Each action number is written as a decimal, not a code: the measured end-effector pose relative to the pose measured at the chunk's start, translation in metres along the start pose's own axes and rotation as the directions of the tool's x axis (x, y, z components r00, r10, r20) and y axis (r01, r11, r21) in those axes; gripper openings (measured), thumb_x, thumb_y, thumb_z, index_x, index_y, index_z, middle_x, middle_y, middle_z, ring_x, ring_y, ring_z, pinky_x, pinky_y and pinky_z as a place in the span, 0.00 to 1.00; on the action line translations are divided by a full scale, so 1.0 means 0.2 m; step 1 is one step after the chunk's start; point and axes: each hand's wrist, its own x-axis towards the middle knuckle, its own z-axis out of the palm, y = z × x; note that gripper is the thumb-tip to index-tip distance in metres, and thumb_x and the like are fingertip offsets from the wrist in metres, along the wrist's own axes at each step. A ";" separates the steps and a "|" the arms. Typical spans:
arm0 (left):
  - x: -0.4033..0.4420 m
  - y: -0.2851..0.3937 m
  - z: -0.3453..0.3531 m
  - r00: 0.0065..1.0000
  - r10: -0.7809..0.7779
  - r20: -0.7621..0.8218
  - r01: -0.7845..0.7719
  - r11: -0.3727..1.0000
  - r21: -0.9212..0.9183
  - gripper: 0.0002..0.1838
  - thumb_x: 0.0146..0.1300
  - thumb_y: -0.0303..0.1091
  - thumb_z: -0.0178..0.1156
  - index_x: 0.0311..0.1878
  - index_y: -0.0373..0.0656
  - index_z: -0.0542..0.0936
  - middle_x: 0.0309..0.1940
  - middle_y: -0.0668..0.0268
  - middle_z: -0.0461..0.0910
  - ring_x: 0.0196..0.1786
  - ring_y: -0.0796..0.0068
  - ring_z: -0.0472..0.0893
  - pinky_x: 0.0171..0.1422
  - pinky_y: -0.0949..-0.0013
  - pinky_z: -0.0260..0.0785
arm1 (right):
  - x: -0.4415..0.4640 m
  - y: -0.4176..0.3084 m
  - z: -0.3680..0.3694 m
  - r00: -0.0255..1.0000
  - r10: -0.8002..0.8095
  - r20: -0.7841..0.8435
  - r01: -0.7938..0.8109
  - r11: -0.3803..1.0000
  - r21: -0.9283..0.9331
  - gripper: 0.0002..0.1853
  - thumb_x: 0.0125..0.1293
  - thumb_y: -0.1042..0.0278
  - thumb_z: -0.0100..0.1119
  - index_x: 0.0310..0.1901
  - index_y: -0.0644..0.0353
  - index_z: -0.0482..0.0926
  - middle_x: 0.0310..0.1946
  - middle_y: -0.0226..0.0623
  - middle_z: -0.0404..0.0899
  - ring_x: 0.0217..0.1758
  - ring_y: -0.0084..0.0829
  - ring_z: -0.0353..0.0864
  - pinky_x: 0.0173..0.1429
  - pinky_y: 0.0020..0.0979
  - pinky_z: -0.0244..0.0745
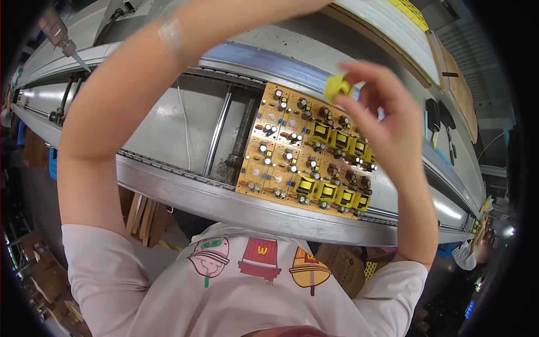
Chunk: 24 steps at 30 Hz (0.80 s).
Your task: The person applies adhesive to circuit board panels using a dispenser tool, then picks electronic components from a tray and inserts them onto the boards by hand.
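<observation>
Between the thumb and fingers of my right hand (pixel 382 106) is a small yellow transformer (pixel 336 88), held above the far right part of a circuit board panel (pixel 281 143). Two rows of similar yellow transformers (pixel 327 192) sit on the panel's right side, among capacitors and other small parts. Toward the panel's left, white round outlines show on the board. My left forearm reaches across the conveyor to the top edge of the view, where the left hand is cut off.
The panel rests between the metal rails (pixel 191 194) of a conveyor, beside a crosswise rod (pixel 218 132). A dispenser with a tip (pixel 70 48) hangs at upper left. White trays (pixel 387 42) stand beyond the far rail. Hand tools (pixel 451 143) lie at the right.
</observation>
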 end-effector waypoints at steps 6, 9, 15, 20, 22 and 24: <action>-0.55 0.01 -0.10 0.976 0.007 0.220 0.016 0.995 -0.101 0.20 0.64 0.34 0.71 0.57 0.38 0.83 0.48 0.56 0.85 0.51 0.60 0.85 0.54 0.60 0.76 | -0.12 0.03 0.14 0.981 0.097 0.170 -0.095 0.995 -0.020 0.16 0.62 0.73 0.74 0.52 0.60 0.87 0.42 0.27 0.83 0.33 0.16 0.71 0.38 0.21 0.69; -0.70 -0.07 -0.06 0.971 0.133 0.198 -0.130 0.991 -0.031 0.17 0.62 0.34 0.73 0.55 0.48 0.88 0.45 0.68 0.85 0.47 0.67 0.81 0.53 0.64 0.73 | -0.13 0.06 0.18 0.985 0.071 0.160 -0.068 0.997 -0.019 0.16 0.61 0.74 0.75 0.52 0.61 0.87 0.40 0.31 0.82 0.31 0.20 0.72 0.38 0.23 0.70; -0.76 -0.01 -0.08 0.922 -0.140 0.361 0.142 0.990 0.020 0.13 0.59 0.35 0.75 0.47 0.47 0.89 0.41 0.71 0.86 0.46 0.68 0.80 0.54 0.66 0.71 | -0.14 0.03 0.20 0.986 0.079 0.149 -0.059 0.989 -0.132 0.16 0.61 0.73 0.75 0.51 0.62 0.87 0.39 0.33 0.81 0.31 0.24 0.73 0.38 0.27 0.72; -0.78 -0.04 -0.04 0.930 -0.103 0.354 0.079 0.993 0.084 0.09 0.58 0.36 0.75 0.41 0.47 0.89 0.39 0.71 0.87 0.44 0.68 0.79 0.54 0.65 0.69 | -0.15 0.03 0.19 0.985 0.053 0.163 -0.025 0.985 -0.169 0.14 0.61 0.74 0.74 0.49 0.63 0.88 0.37 0.35 0.80 0.33 0.28 0.77 0.38 0.29 0.73; -0.79 -0.06 -0.03 0.929 -0.090 0.359 0.061 0.994 0.091 0.09 0.58 0.36 0.75 0.41 0.47 0.89 0.39 0.71 0.87 0.44 0.68 0.79 0.55 0.64 0.69 | -0.15 0.03 0.19 0.984 0.044 0.174 -0.015 0.986 -0.166 0.13 0.61 0.74 0.73 0.48 0.64 0.89 0.37 0.36 0.80 0.33 0.29 0.78 0.39 0.30 0.74; -0.79 -0.07 -0.02 0.929 -0.058 0.366 0.022 0.994 0.103 0.08 0.58 0.37 0.75 0.40 0.47 0.89 0.40 0.71 0.87 0.44 0.68 0.79 0.56 0.64 0.68 | -0.15 0.02 0.19 0.983 -0.009 0.182 0.051 0.973 -0.224 0.12 0.62 0.75 0.73 0.48 0.64 0.89 0.36 0.37 0.80 0.34 0.33 0.80 0.38 0.32 0.75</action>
